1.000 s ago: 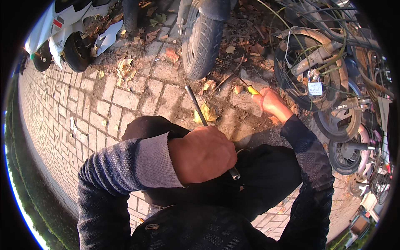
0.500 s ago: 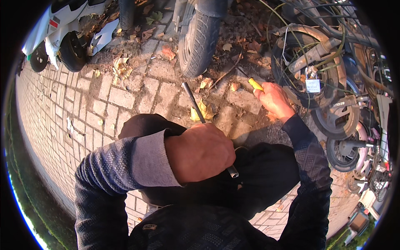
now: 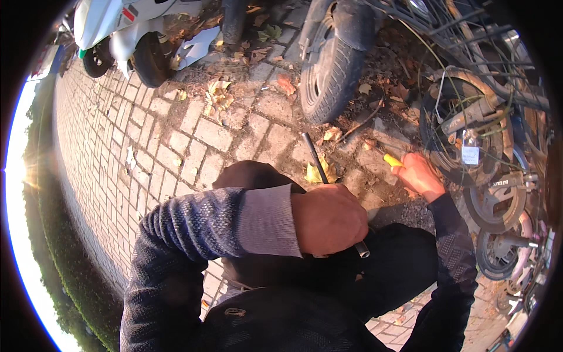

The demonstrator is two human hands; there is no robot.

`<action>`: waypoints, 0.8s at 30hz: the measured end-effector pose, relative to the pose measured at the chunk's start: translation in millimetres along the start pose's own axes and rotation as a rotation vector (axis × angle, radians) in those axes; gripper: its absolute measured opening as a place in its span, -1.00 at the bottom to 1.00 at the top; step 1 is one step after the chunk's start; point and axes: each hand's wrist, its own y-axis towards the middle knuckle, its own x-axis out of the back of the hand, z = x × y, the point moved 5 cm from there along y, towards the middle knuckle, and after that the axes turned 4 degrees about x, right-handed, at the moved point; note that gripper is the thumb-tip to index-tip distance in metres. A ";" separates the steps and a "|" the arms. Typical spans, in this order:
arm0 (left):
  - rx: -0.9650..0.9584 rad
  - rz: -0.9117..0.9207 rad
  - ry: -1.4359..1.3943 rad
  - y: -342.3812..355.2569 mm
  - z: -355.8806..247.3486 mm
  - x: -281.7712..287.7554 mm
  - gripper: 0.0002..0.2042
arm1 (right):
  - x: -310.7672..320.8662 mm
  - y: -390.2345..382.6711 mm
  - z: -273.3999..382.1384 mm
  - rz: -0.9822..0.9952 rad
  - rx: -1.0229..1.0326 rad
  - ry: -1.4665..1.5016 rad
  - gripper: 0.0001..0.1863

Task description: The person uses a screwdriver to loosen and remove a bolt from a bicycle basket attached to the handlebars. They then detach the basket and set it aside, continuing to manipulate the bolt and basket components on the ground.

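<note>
My left hand (image 3: pixel 329 222) is closed around a slim black tube (image 3: pixel 316 157) with a hollow metal end, which slants across above my knees. One end sticks out beyond my knuckles, the other below my fist. Further right and lower to the paving, my right hand (image 3: pixel 419 176) grips a screwdriver by its yellow handle (image 3: pixel 394 161). Its thin shaft, hard to make out, points away to the left. Both hands are apart from the motorcycle wheel (image 3: pixel 335 85) in front. A yellow leaf (image 3: pixel 320 171) lies on the bricks behind the tube.
Old bikes with tangled cables crowd the right, among them a wheel (image 3: pixel 454 126) with a white rectangular tag (image 3: pixel 470 155). A white scooter (image 3: pixel 123 29) stands at the far left. Dry leaves (image 3: pixel 217 97) and a twig (image 3: pixel 363 122) lie on the brick paving (image 3: pixel 158 152).
The view has swung left, so the scene sits further right in the picture. My right hand has drawn slightly nearer to me with the screwdriver. My left hand keeps its hold on the tube.
</note>
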 end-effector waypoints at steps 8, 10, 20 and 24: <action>0.046 -0.124 0.257 8.1 5.3 -15.0 -0.81 | 1.7 -8.4 28.6 0.136 0.240 0.110 -0.58; 0.009 -0.115 0.262 8.4 6.4 -18.2 -0.80 | 1.7 -10.4 30.2 0.122 0.280 0.095 -0.59; 0.065 -0.042 0.379 11.0 4.7 -21.7 -0.80 | -0.7 -15.3 37.0 0.239 0.195 0.131 -0.57; 0.071 -0.056 0.421 9.1 -1.3 -17.0 -0.80 | 2.5 -16.5 40.5 0.249 0.219 0.121 -0.58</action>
